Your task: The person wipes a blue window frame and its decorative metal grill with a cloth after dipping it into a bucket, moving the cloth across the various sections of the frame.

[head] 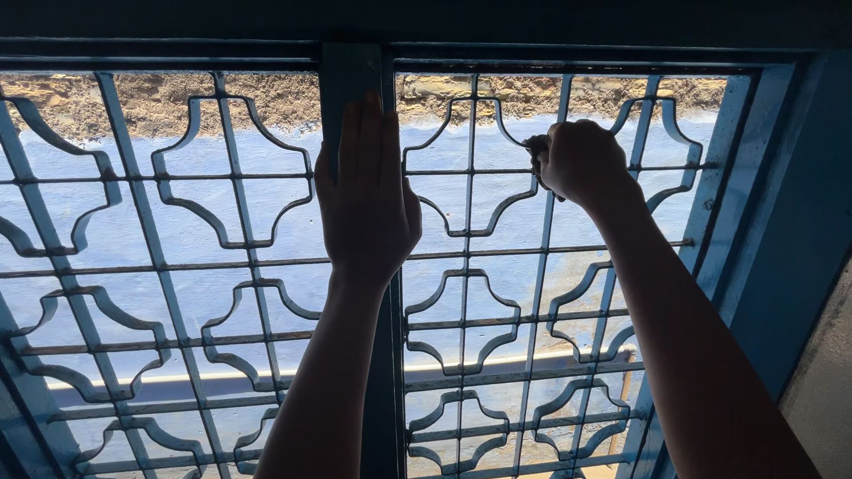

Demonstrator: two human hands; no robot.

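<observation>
Daylight comes through a blue-painted window whose two panels are filled with a metal grille of thin bars bent into curved cross shapes [222, 186], and beyond it lie a pale blue wall surface and a strip of rough brown masonry [160, 98] along the top. Between the two panels runs a dark blue upright centre post [351, 80], and a broad blue window frame [781, 231] closes the right side, with a bit of grey wall at the lower right corner. Both forearms rise from the bottom edge, dark against the light. The left hand [366, 200] is laid flat on the centre post, palm to the post, fingers straight, close together and pointing up toward the top of the frame. The right hand [581, 164] is curled into a fist in the upper part of the right panel, near the frame's upper right corner, and is closed around a small dark bunched piece, seemingly a cloth [535, 146], which shows only at the fist's left edge where it meets a vertical bar of the grille. What the piece is made of cannot be told in the backlight. The two hands are apart, with a run of grille between them.
</observation>
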